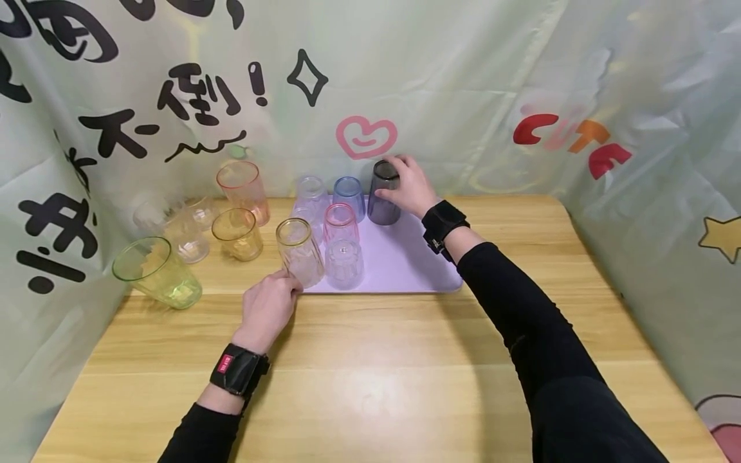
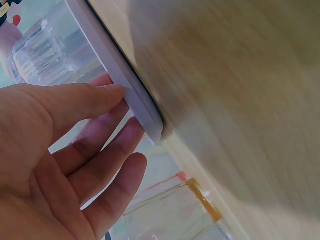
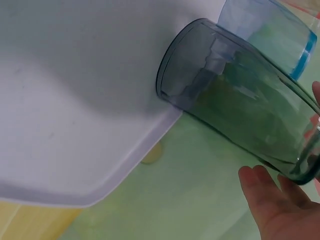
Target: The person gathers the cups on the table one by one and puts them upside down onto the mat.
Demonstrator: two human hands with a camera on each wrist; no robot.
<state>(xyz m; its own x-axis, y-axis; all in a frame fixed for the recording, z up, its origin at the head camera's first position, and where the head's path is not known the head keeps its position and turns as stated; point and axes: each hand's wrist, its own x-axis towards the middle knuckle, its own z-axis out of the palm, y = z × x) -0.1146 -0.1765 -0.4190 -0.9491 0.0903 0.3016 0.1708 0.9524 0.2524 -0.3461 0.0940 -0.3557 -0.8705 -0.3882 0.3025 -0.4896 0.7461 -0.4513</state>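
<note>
At the near left corner of the lilac tray (image 1: 417, 260), my left hand (image 1: 269, 305) pinches the tray's edge (image 2: 117, 67) between thumb and fingers. A tall dark grey glass (image 1: 383, 204) stands near the tray's far edge. My right hand (image 1: 410, 186) is around its upper end, thumb in front and fingers behind. In the right wrist view, the lower rim of this dark glass (image 3: 200, 75) meets the tray. Beside it is a blue glass (image 1: 349, 198). A pink glass (image 1: 341, 224), a ribbed clear glass (image 1: 344, 265) and a yellow-rimmed glass (image 1: 301, 257) fill the tray's left part.
Left of the tray, on the wooden table (image 1: 370, 386), stand a green glass (image 1: 159, 273), an amber glass (image 1: 237, 235), a tall pink-orange glass (image 1: 246, 193) and several clear ones. A printed cloth (image 1: 451, 96) hangs behind the table and along its sides.
</note>
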